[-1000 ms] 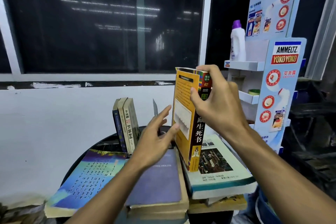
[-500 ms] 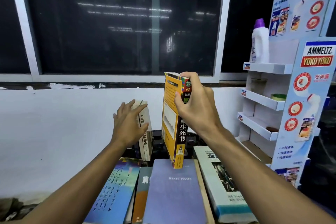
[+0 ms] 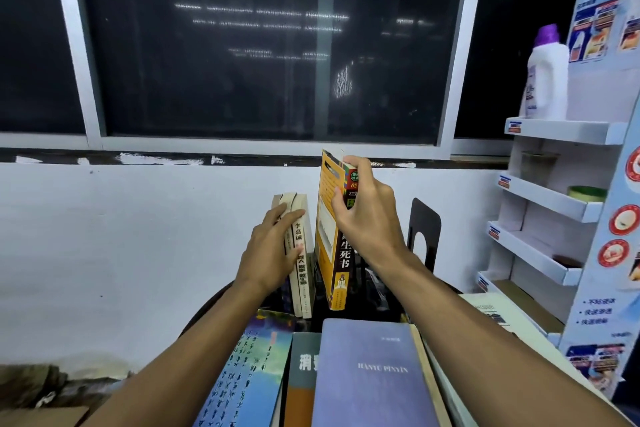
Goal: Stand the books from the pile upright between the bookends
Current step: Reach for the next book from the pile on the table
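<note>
While my left hand [image 3: 273, 250] lies flat against the paperbacks [image 3: 300, 253], my right hand [image 3: 367, 218] clamps a glossy yellow book [image 3: 329, 239] above "HANYU PINYIN".

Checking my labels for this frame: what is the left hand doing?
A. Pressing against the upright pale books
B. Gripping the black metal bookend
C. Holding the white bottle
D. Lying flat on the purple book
A: the left hand rests against the upright pale books, while the right hand holds the yellow-covered book.
</note>
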The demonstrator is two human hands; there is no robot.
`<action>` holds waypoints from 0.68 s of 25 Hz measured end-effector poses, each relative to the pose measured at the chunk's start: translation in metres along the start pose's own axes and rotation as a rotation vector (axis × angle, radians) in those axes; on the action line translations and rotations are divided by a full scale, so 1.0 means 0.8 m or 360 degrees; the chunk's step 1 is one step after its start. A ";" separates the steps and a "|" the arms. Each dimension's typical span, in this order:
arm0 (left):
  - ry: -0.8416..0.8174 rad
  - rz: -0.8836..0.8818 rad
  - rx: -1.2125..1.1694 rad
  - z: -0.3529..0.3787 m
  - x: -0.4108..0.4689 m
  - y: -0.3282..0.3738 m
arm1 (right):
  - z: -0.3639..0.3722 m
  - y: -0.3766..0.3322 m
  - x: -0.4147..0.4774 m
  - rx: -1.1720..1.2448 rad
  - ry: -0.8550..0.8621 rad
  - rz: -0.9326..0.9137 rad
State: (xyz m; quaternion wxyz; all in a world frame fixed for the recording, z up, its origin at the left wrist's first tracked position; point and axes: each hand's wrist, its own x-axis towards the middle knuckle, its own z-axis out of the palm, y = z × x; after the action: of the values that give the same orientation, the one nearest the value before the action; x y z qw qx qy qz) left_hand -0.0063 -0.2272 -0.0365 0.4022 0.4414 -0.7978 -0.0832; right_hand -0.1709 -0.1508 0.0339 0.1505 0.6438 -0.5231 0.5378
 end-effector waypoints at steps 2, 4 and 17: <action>0.0031 0.0027 -0.0020 0.003 0.001 -0.005 | 0.015 0.007 0.002 -0.0010 -0.0014 0.0009; 0.0060 0.0041 -0.0027 0.004 0.001 -0.008 | 0.029 0.013 0.003 -0.0023 -0.0021 0.0011; 0.0133 0.0053 -0.0077 0.010 0.002 -0.011 | 0.091 0.038 -0.020 0.0006 0.0022 0.0006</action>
State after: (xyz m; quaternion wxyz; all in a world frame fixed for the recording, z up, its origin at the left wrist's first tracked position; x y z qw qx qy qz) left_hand -0.0067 -0.2356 -0.0454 0.4471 0.4214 -0.7852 -0.0774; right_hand -0.1555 -0.2100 -0.0182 0.1519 0.6393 -0.5222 0.5436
